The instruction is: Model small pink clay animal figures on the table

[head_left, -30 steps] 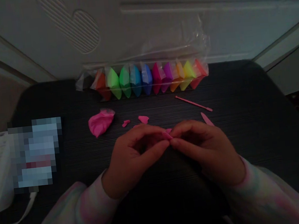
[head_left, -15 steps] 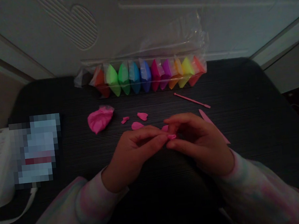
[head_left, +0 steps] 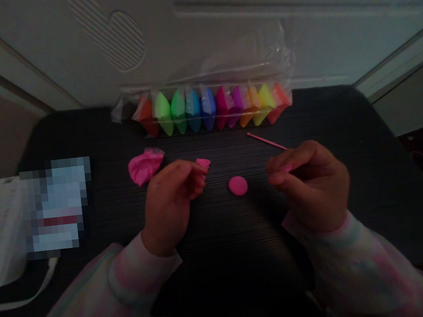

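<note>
**Pink disc (head_left: 238, 186) flat on dark worktop (head_left: 384, 190)**

Left to right, all places relative to the pink disc. White box (head_left: 0, 231): far left, at the edge of view. White cable (head_left: 45, 284): far left and nearer the person, running up to the pixelated slab. Pixelated slab (head_left: 60, 207): well left, beside the white box, details masked. Pink packet (head_left: 145, 166): left and a bit farther back, crumpled, clear film at its top. Left hand (head_left: 167, 208): just left, not touching the disc, fingers curled in; can't tell if its grip holds anything. Pink scrap (head_left: 203, 164): left and slightly behind, partly hidden by the left fingertips, contact unclear. Row of coloured packets (head_left: 209, 109): behind, stretching both ways, black at the left end to coral at the right, under clear plastic. Pink rod (head_left: 266, 140): behind and to the right, slanting, near end hidden by the right hand (head_left: 279, 171). That hand is right of the disc, apart from it; its grip is narrow, thumb and finger pinching a small pink piece (head_left: 287, 169), mostly covered. Patterned pastel sleeves on both arms.
</note>
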`<move>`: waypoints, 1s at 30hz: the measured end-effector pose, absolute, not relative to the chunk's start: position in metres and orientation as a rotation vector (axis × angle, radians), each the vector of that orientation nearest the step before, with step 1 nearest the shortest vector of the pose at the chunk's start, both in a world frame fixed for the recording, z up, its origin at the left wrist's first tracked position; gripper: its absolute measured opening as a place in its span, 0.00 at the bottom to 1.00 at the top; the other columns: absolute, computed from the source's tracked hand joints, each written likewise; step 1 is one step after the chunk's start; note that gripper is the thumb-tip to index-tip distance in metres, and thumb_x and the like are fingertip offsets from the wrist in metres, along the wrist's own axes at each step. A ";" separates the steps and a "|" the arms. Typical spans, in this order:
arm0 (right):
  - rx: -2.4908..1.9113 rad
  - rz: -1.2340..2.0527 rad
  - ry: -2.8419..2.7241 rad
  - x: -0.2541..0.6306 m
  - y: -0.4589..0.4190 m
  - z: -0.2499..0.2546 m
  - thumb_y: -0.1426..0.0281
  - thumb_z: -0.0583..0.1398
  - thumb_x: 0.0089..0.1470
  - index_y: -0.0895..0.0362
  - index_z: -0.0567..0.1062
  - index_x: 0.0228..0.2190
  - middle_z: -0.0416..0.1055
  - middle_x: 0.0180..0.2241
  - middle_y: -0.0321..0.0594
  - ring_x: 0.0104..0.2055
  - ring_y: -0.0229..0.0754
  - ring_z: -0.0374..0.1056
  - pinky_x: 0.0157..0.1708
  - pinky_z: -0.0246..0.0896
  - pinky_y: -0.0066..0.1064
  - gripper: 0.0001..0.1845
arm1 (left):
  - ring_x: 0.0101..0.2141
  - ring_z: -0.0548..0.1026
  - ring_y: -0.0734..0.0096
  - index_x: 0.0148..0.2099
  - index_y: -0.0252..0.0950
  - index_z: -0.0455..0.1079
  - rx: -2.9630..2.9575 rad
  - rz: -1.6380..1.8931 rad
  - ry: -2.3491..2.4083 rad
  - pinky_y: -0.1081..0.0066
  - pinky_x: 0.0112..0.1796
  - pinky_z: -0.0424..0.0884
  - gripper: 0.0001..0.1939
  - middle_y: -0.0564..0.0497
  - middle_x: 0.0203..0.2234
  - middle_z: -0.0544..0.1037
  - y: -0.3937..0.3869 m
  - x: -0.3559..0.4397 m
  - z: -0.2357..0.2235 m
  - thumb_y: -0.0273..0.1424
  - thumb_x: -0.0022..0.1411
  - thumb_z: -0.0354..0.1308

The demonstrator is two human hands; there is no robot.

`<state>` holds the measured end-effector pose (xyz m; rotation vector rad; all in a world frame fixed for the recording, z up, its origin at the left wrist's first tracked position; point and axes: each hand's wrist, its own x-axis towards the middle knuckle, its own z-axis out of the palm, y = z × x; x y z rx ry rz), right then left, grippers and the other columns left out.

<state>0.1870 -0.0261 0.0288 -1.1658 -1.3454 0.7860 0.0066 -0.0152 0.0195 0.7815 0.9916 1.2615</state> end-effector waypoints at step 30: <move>-1.207 0.949 -1.628 0.180 -0.032 0.027 0.75 0.58 0.52 0.50 0.71 0.40 0.73 0.30 0.32 0.31 0.32 0.71 0.32 0.68 0.24 0.13 | 0.19 0.64 0.75 0.26 0.31 0.70 0.690 1.071 0.891 0.73 0.20 0.56 0.14 0.52 0.17 0.68 -0.018 0.010 0.018 0.37 0.53 0.52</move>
